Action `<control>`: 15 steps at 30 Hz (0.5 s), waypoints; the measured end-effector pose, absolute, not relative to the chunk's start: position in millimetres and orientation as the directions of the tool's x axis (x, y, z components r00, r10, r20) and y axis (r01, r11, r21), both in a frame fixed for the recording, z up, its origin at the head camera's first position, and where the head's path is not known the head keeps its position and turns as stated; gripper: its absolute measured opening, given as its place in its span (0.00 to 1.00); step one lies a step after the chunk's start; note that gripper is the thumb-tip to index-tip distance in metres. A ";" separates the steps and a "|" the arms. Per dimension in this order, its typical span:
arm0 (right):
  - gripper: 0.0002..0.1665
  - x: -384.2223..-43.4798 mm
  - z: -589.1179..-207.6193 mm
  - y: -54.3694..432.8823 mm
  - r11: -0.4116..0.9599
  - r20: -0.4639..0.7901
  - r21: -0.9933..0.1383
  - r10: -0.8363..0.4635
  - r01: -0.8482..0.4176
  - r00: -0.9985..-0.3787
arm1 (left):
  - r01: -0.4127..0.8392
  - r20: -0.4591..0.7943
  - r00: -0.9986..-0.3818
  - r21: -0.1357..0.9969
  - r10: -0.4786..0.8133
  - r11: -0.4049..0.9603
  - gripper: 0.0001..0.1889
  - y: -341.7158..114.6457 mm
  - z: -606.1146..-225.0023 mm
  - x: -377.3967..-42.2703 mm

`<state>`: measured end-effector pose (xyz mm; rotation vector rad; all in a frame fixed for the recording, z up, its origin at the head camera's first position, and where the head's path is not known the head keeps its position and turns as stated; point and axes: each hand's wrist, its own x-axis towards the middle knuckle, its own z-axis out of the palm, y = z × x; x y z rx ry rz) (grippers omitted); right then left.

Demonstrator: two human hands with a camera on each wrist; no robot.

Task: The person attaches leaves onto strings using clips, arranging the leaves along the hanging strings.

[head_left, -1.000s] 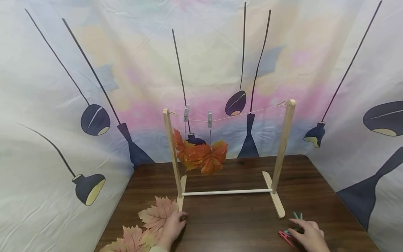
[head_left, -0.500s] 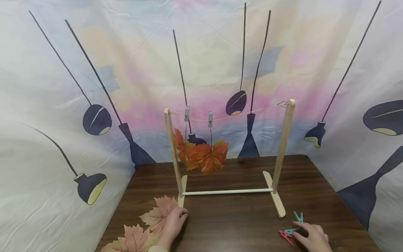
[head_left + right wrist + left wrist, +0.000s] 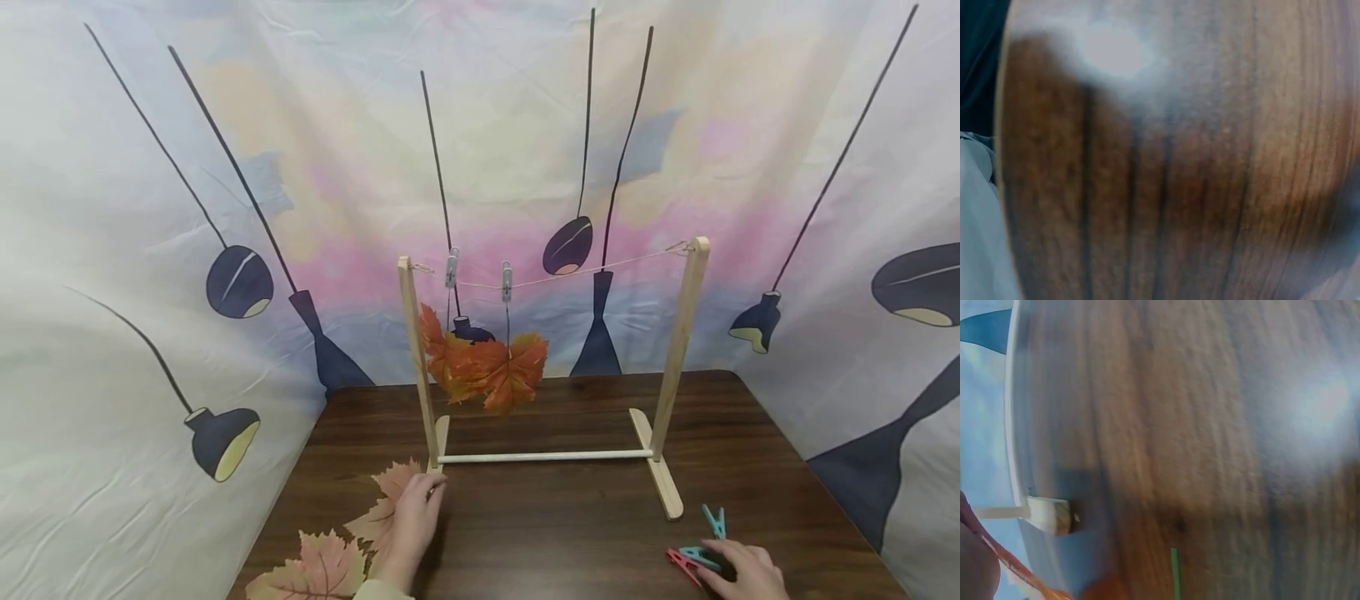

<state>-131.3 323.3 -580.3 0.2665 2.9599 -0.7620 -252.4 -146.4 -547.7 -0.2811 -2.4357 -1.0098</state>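
Note:
In the head view my left hand (image 3: 412,521) pinches a pale pink maple leaf (image 3: 381,504) by the edge of the wooden stand's left foot. A green stem (image 3: 1175,572) shows below in the left wrist view. Another pink-and-yellow maple leaf (image 3: 318,567) lies at the lower left. My right hand (image 3: 746,571), at the lower right, has its index finger and thumb around a blue clothespin (image 3: 696,557). A red clothespin (image 3: 681,565) lies against it, and a teal clothespin (image 3: 715,522) lies just beyond. The right wrist view shows mostly tabletop.
The wooden stand (image 3: 678,358) carries a string (image 3: 592,275) between two posts. Two grey clothespins (image 3: 506,282) hold orange maple leaves (image 3: 513,371) near its left end. A white rod (image 3: 543,457) joins the feet on the brown table (image 3: 555,533). A painted cloth hangs behind.
My left hand has moved slightly away from me, the pink leaf tilting and shifting with it. Beside my right fingers the blue clothespin has turned a little. The view has drifted slightly.

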 end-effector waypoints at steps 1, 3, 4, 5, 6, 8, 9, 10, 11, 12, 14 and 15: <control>0.39 -130.6 -581.1 323.1 0.867 -0.113 -0.464 0.145 0.181 -0.983 | 0.369 0.516 -0.857 0.613 -0.001 0.699 0.04 -145.3 -546.4 -252.6; 0.37 -129.3 -582.7 322.6 0.876 -0.107 -0.452 0.136 0.169 -0.985 | 0.370 0.515 -0.857 0.631 -0.011 0.682 0.04 -143.4 -543.2 -253.0; 0.36 -129.2 -583.0 322.0 0.878 -0.104 -0.449 0.133 0.166 -0.986 | 0.368 0.509 -0.860 0.637 -0.012 0.678 0.03 -142.6 -541.6 -253.1; 0.36 -129.0 -583.4 321.4 0.881 -0.101 -0.444 0.131 0.163 -0.986 | 0.363 0.502 -0.865 0.643 -0.013 0.675 0.03 -141.9 -540.1 -253.0; 0.35 -128.9 -583.7 320.8 0.882 -0.100 -0.442 0.130 0.161 -0.986 | 0.353 0.492 -0.871 0.649 -0.017 0.674 0.02 -141.5 -538.6 -252.9; 0.35 -128.7 -584.5 320.1 0.882 -0.106 -0.443 0.129 0.162 -0.986 | 0.337 0.474 -0.880 0.661 -0.025 0.670 0.02 -140.8 -536.0 -252.4; 0.35 -128.5 -584.3 319.6 0.881 -0.108 -0.444 0.132 0.166 -0.985 | 0.333 0.470 -0.882 0.660 -0.025 0.673 0.02 -140.6 -535.1 -251.9; 0.36 -128.1 -584.8 319.7 0.880 -0.113 -0.444 0.133 0.170 -0.985 | 0.328 0.465 -0.885 0.665 -0.028 0.671 0.02 -140.4 -534.2 -251.5; 0.37 -127.5 -585.2 319.7 0.878 -0.115 -0.446 0.136 0.173 -0.984 | 0.327 0.465 -0.885 0.665 -0.029 0.671 0.02 -140.5 -533.4 -251.1; 0.37 -126.9 -585.3 319.7 0.876 -0.116 -0.448 0.140 0.178 -0.983 | 0.326 0.465 -0.885 0.668 -0.033 0.669 0.02 -140.5 -532.7 -250.8; 0.37 -125.3 -585.8 319.6 0.874 -0.115 -0.451 0.147 0.183 -0.983 | 0.327 0.469 -0.883 0.670 -0.038 0.666 0.02 -140.3 -531.8 -250.7; 0.37 -124.4 -585.7 319.3 0.872 -0.113 -0.454 0.150 0.185 -0.982 | 0.331 0.473 -0.880 0.670 -0.039 0.665 0.03 -140.4 -531.6 -250.7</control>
